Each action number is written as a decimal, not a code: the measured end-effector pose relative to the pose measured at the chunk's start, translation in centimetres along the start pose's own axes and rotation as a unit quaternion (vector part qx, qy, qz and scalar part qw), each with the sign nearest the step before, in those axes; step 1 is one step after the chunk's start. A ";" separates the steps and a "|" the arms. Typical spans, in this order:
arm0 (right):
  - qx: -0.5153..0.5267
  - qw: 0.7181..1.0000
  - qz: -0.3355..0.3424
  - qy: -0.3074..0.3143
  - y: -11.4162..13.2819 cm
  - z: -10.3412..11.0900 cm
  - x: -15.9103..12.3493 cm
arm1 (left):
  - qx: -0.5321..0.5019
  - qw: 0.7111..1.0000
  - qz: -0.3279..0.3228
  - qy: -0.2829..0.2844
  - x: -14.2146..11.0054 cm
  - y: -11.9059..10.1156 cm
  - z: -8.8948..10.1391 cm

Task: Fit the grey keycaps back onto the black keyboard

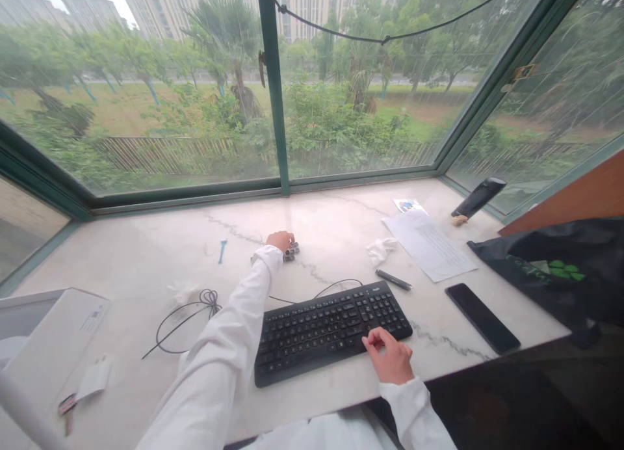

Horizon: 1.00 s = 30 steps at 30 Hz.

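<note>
My left hand [280, 240] is stretched far out over the white marble sill [146, 268] and rests with curled fingers on a small cluster of dark keycaps [291, 251]. My right hand [390, 357] lies at the near right corner of the black keyboard [329, 330], fingers bent loosely and touching its edge. Both arms wear white sleeves. The keyboard's cable [336, 285] runs out from behind it.
A black phone [482, 318] lies right of the keyboard, with a black pen [394, 280], crumpled tissue [381, 250] and paper sheet [429, 243] beyond. A dark bag [550, 268] sits far right. A coiled cable [188, 313], white box [49, 336] and blue tool [222, 250] lie left.
</note>
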State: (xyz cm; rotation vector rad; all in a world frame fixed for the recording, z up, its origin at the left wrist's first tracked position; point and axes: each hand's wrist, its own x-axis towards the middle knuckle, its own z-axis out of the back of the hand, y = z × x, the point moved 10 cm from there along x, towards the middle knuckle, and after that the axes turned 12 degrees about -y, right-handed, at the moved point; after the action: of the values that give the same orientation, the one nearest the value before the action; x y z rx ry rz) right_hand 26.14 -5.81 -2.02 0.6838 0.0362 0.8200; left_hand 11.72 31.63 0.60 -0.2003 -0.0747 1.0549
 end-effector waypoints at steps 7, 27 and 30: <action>-0.002 1.000 0.010 -0.005 0.4 0.5 0.2 | 0.004 0.998 0.008 -0.066 -1.5 -0.3 3.1; 0.242 0.967 0.014 0.078 9.0 -1.0 2.9 | -0.159 0.961 -0.169 -0.151 -22.1 -11.1 3.0; 0.255 0.964 -0.001 0.078 8.9 -1.6 2.6 | -0.146 0.961 -0.174 -0.160 -22.9 -11.1 2.8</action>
State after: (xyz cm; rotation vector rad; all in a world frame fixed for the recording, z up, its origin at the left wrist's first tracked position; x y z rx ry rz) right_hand 21.55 1.13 2.40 1.1002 0.4021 0.8695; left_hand 9.51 6.77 6.33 -0.2714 -0.5421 0.7113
